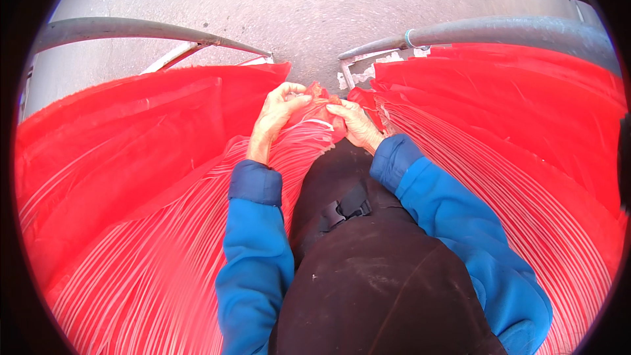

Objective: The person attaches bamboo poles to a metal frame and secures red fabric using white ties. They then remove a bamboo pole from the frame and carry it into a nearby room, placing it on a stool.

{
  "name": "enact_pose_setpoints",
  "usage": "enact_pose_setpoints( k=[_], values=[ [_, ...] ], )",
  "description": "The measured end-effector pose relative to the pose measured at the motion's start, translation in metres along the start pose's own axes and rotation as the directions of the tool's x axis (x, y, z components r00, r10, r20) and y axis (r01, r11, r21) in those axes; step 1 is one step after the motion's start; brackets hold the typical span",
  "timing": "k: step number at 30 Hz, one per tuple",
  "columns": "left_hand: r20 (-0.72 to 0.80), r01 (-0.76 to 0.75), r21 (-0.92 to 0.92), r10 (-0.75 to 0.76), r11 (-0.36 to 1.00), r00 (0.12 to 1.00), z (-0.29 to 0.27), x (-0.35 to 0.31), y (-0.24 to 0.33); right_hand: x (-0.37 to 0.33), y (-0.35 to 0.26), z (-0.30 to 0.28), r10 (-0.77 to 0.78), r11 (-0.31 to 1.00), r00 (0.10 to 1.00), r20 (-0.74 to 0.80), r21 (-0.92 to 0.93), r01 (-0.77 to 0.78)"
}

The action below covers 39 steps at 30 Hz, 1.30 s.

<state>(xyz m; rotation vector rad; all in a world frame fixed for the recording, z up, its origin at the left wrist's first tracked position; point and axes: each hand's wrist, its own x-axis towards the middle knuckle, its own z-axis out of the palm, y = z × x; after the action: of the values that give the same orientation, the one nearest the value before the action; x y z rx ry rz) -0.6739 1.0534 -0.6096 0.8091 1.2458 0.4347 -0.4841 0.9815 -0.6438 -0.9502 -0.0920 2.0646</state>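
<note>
Head view. Both bare hands grasp a gathered piece of red cloth [319, 110], which lies directly between them. The left hand [275, 116] pinches its left side, thumb and forefinger bent toward each other; the right hand [357, 123] grips its right side, thumb laid on top. To the left of the hands spreads a red heap [125, 115] in many pale-edged folds; to their right, a similar red stack [519, 92] with closely spaced pale lines. Beyond the hands, a metal rail [148, 29] stands on the left and a metal pipe [503, 31] on the right, above grey ground [289, 10]. Nearer the body, below the hands, is a dark apron [381, 289] with a black buckle [336, 213].
</note>
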Motion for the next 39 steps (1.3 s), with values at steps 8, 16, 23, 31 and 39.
enact_pose_setpoints(
  k=[8,16,23,31,39],
  values=[
    [0.171,0.074,0.335,-0.138,0.939,0.976,-0.045,-0.019,-0.007,0.012,0.001,-0.019,-0.037,0.999,0.993,-0.112,-0.019,0.035],
    [0.075,0.025,0.037,-0.028,0.999,0.997,-0.044,-0.017,-0.020,0.014,0.010,-0.024,-0.065,0.980,0.986,-0.154,0.179,0.092],
    [-0.121,-0.094,0.003,0.094,0.996,0.988,-0.041,-0.001,-0.035,0.010,0.013,-0.026,-0.046,0.984,0.992,-0.119,0.165,0.066],
    [-0.179,-0.093,0.297,0.151,0.950,0.972,-0.041,-0.001,-0.035,0.010,0.018,-0.021,-0.109,0.989,0.982,-0.154,0.082,0.123],
    [0.103,0.077,0.336,-0.118,0.939,0.988,-0.005,-0.004,-0.020,0.006,0.012,-0.016,-0.121,0.989,0.981,-0.152,0.067,0.133]
  ],
)
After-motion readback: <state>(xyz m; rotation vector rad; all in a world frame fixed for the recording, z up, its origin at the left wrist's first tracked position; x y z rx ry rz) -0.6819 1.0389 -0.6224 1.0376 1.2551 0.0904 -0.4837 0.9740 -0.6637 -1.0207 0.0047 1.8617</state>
